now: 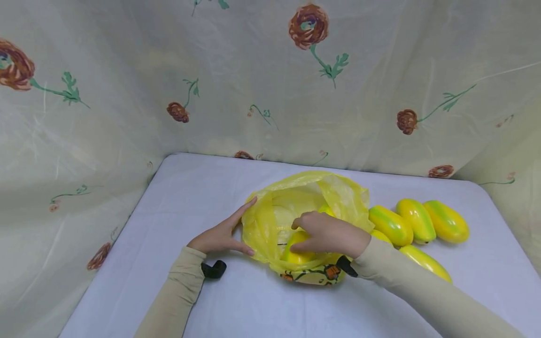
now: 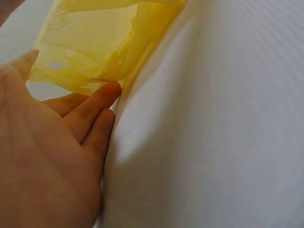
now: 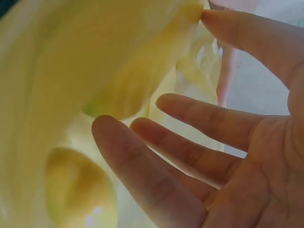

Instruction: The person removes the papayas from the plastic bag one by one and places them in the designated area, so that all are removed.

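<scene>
A yellow plastic bag (image 1: 258,227) with a cartoon print low on its front lies on the table, its mouth spread wide. Inside it are a papaya (image 1: 296,256) near the front and another yellow fruit (image 1: 326,210) further back, mostly covered. My right hand (image 1: 331,233) reaches into the mouth over the front papaya, fingers apart and nothing gripped. In the right wrist view its thumb (image 3: 247,35) is at the bag's film. My left hand (image 1: 220,237) steadies the bag's left side, thumb and fingers spread, with fingertips (image 2: 111,92) against the plastic.
Right of the bag lie several more papayas, one (image 1: 390,225) close to its side and another (image 1: 447,221) furthest right. One more papaya (image 1: 427,263) sits beyond my right forearm. A flowered curtain (image 1: 253,70) hangs behind the white-covered table (image 1: 190,188).
</scene>
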A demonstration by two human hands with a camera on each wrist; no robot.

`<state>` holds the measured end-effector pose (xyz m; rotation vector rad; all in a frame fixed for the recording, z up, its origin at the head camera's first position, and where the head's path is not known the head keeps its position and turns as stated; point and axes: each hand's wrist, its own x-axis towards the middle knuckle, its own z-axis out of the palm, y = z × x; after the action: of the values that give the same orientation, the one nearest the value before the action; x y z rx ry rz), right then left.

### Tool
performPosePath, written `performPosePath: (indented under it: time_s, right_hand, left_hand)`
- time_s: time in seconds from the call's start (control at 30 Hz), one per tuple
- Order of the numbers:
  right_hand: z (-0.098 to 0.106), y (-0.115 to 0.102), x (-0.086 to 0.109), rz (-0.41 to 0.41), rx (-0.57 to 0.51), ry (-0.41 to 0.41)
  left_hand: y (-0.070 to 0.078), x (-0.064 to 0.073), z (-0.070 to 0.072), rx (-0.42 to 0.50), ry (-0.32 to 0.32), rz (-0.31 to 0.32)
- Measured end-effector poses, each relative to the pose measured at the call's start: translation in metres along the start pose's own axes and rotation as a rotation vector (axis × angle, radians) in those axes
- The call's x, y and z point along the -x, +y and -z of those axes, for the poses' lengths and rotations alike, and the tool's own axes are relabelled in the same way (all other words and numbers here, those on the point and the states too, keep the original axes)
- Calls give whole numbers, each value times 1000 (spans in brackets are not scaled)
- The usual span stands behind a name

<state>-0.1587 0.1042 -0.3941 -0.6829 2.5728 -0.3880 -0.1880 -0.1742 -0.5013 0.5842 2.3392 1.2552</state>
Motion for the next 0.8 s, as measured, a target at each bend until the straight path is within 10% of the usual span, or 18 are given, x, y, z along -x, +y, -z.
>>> performPosePath:
  time_s: [0.8]
  right_hand:
    - [-7, -10, -18, 36, 92, -30]
  left_hand:
    - [4, 2, -1, -2, -2, 15]
